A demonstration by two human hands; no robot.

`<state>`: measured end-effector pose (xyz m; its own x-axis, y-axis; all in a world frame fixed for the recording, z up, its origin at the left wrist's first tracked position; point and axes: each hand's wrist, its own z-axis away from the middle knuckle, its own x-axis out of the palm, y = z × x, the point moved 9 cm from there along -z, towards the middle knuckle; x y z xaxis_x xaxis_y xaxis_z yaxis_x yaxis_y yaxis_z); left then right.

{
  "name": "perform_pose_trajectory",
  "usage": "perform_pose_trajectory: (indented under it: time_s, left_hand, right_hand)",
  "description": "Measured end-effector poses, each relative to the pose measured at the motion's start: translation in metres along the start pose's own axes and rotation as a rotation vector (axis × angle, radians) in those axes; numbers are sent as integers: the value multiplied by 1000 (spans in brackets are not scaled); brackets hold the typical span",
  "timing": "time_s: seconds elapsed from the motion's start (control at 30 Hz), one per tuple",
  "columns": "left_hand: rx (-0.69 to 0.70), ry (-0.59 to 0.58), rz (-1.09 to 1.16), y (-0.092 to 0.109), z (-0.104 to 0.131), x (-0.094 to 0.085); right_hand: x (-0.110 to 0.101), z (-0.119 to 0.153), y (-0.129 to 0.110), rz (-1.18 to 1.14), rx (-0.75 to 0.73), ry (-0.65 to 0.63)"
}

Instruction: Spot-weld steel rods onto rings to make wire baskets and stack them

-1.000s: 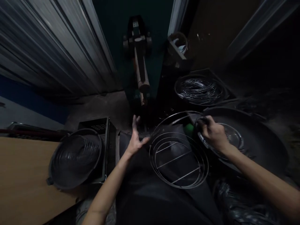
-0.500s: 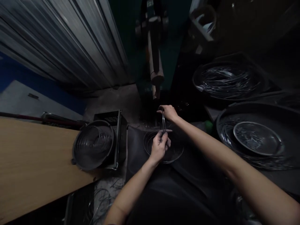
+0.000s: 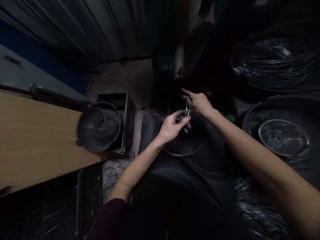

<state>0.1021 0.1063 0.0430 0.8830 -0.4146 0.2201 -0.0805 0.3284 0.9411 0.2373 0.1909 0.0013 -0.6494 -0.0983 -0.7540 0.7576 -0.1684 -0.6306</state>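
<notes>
In the middle of the view, my left hand [image 3: 174,126] pinches a thin metal wire ring [image 3: 183,155] between thumb and fingers. My right hand [image 3: 198,102], just above and to the right, has its fingers closed on the upper part of the wire, with the index finger stretched forward. Short bright strands stand upright between the two hands. The ring's lower curve hangs over the dark cloth [image 3: 160,178] on my lap; part of it is hidden behind my left hand. Beyond the fingertips, a machine's cylindrical tip [image 3: 179,63] points down.
At left, a round black tray [image 3: 98,143] with coiled wire rings [image 3: 107,123] rests by a black crate [image 3: 127,110] and a wooden board [image 3: 37,143]. At right are a large basin [image 3: 252,103], a smaller dish [image 3: 297,150] of metal bits, and a wire-filled basin [image 3: 272,63].
The view has shifted, so the trays and crate sit higher. Both hands have come closer together around the wire, and my left fingers are more extended.
</notes>
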Motion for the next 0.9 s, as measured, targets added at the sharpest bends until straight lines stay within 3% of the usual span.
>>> perform_pose_trajectory:
  time_s: [0.1, 0.2, 0.33, 0.4, 0.53, 0.63, 0.7, 0.8, 0.9]
  left_hand:
    - [14, 30, 38, 7, -5, -17]
    - [-20, -59, 72, 8, -8, -22]
    - [-3, -97, 20, 11, -16, -20]
    - [-3, -118, -14, 13, -23, -14]
    - [20, -190, -64, 19, -27, -9]
    - [140, -183, -233, 21, -1, -24]
    - [251, -151, -465, 9, 29, -36]
    - [363, -243, -940, -39, 66, -35]
    - [386, -184, -1238, -85, 63, -39]
  right_hand:
    - [-11, 8, -4, 119, -64, 30]
    - [-19, 45, -10, -22, -99, 8]
    - [18, 115, -24, -360, -46, -347]
    - [36, 137, -32, -450, -6, -408]
    - [55, 148, -36, -490, 18, -447]
    - [48, 140, -24, -478, 56, -441]
    - [30, 126, -10, -529, 118, -320]
    - [10, 100, 5, -617, 211, -155]
    - [12, 81, 4, -663, 240, -120]
